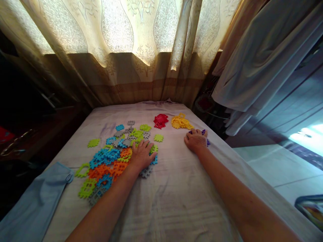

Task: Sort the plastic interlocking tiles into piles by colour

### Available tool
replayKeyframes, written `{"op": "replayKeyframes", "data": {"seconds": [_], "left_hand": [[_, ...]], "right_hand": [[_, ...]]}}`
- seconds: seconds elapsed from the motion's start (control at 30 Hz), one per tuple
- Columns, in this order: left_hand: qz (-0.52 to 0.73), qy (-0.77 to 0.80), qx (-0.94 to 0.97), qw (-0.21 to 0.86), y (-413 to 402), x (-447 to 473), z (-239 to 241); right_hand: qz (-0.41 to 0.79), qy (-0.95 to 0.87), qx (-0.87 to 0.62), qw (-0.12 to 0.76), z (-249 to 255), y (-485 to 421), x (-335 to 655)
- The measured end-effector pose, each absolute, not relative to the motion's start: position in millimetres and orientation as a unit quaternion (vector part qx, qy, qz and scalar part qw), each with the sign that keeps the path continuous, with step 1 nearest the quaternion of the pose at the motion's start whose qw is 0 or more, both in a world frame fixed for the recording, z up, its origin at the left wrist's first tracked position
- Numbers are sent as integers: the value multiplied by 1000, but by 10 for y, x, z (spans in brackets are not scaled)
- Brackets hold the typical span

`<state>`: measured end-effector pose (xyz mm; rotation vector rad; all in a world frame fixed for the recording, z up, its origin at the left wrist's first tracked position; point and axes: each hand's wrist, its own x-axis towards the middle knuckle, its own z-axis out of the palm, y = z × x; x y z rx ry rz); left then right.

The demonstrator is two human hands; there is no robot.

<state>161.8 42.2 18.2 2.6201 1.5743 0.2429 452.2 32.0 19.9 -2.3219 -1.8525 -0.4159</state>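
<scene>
My left hand (142, 155) lies palm down on a mixed pile of plastic interlocking tiles, its fingers spread. Orange tiles (99, 172), blue tiles (102, 157) and lime green tiles (87, 188) with notched edges overlap to its left. Some grey tiles (146, 172) lie beside its wrist. My right hand (196, 140) is curled over purple interlocking tiles (208, 142), which are mostly hidden under its fingers. Just beyond it lies a heap of yellow tiles (180, 122), and left of that a heap of red tiles (160, 121).
The pieces lie on a pale cloth-covered surface (174, 188). A light blue garment (37, 201) lies at its left edge. Patterned curtains (141, 77) hang behind the far edge, and pale clothes (247, 74) hang at the right.
</scene>
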Motion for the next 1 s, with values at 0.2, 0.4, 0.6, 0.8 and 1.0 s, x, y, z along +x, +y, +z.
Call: {"op": "replayKeyframes", "data": {"seconds": [0.2, 0.4, 0.6, 0.8, 1.0], "left_hand": [[81, 512, 855, 28, 417, 1613, 171], [70, 514, 855, 35, 407, 1622, 199], [79, 515, 853, 21, 401, 1625, 183], [86, 514, 853, 23, 399, 1628, 161], [71, 513, 854, 53, 406, 1632, 217]], "right_hand": [[-154, -583, -795, 72, 141, 368, 4852], [-157, -569, -806, 53, 93, 436, 4973], [-170, -583, -792, 53, 83, 418, 4956], [-200, -621, -754, 77, 116, 357, 4669], [-136, -698, -694, 116, 115, 141, 3952]]}}
